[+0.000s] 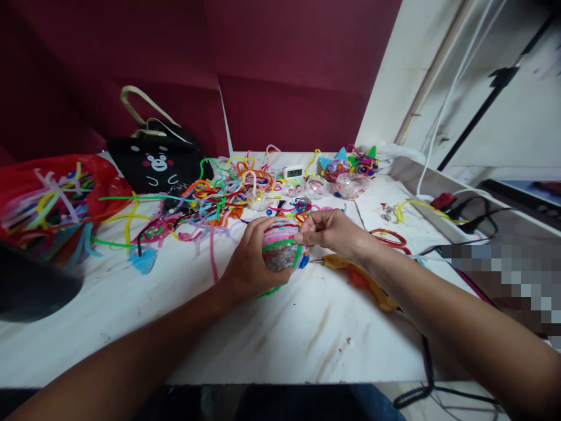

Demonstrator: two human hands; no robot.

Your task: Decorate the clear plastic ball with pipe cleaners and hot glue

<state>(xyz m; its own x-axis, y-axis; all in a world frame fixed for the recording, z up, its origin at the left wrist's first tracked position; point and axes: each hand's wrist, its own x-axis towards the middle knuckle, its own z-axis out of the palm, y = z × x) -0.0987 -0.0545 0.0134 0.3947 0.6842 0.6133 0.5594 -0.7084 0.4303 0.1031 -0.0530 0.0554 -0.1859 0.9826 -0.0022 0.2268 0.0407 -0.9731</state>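
Observation:
A clear ball (280,257) sits over the table, wrapped in pink, red and light blue pipe cleaners on its upper part. My left hand (252,254) is closed around its left side, thumb underneath. A green pipe cleaner (298,255) runs across and down the ball, and a green end shows below my left thumb. My right hand (326,231) pinches with thumb and forefinger at the ball's upper right edge, on the green strand; the exact grip is partly hidden. A blue round piece (304,260) is on the ball's right side.
A yellow-orange glue gun (362,280) lies right of the ball, its tip near it. Behind are a heap of pipe cleaners (228,193), a small digital clock (293,172) and finished cat-eared balls (337,168). A red bag (105,181) stands left, a power strip (460,231) right.

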